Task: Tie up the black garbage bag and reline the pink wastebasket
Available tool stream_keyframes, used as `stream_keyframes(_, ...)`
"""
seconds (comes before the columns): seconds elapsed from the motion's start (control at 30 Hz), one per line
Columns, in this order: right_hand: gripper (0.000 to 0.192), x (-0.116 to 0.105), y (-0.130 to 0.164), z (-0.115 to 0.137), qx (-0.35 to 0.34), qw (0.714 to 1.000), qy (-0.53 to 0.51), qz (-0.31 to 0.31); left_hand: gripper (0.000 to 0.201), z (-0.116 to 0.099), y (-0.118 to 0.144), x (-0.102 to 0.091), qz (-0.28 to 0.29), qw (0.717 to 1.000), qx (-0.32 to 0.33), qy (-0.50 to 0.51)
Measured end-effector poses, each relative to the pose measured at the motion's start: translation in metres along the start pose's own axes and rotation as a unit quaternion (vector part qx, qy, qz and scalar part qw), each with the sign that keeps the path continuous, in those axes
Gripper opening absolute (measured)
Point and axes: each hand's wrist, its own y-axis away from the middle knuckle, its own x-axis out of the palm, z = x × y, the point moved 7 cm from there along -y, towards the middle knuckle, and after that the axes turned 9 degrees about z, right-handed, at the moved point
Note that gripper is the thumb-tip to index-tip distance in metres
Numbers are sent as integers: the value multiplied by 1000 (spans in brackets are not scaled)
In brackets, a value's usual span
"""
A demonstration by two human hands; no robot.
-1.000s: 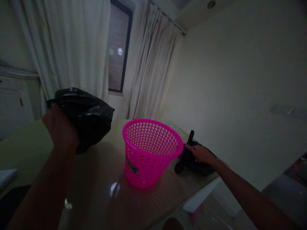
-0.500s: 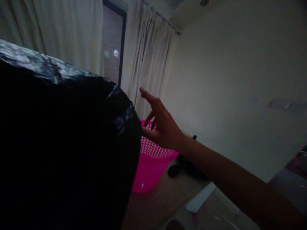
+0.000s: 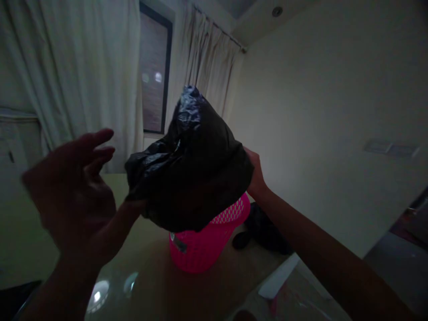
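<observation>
A black plastic bag is up in the air in front of me, crumpled and shiny along its top folds. My right hand is at its right side and holds it, with the fingers hidden behind the plastic. On the left, my left hand is open, its fingers apart and its thumb touching the bag's lower left edge. Below and partly behind the bag stands a pink plastic basket with a perforated wall, its left rim covered by the bag.
The basket stands on a shiny table that reflects lights. A dark object lies right of the basket, near the wall. Light curtains hang beside a window. A dark item is at the lower left.
The bag, which filled the left side, is now smaller in view and over the basket. My left hand has come into view; my right hand has moved right, its fingers now behind the bag.
</observation>
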Motion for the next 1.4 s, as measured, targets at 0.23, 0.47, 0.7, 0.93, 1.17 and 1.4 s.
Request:
stream_keyframes(0.23, 34, -13, 83, -38, 92, 972, 118, 179, 81, 27, 1, 17, 89, 994, -64, -16)
stream_keyframes(0.47, 44, -24, 136, -53, -18, 947, 240, 211, 119, 35, 24, 60, 325, 933, -94, 124)
stream_keyframes(0.7, 40, -6, 167, -62, -52, 941, 282, 178, 82, 31, 28, 69, 357, 928, -66, 80)
stream_keyframes(0.93, 33, 11, 198, -91, 35, 933, 302, 193, 38, 24, 25, 53, 377, 907, -90, 167)
stream_keyframes(1.17, 31, 32, 213, -92, 26, 867, 399, 297, 2, 37, 53, 67, 589, 769, -201, 148)
stream_keyframes(1.4, 35, 73, 248, -111, -47, 848, 375, 373, 15, 63, 80, 90, 601, 739, -271, 139)
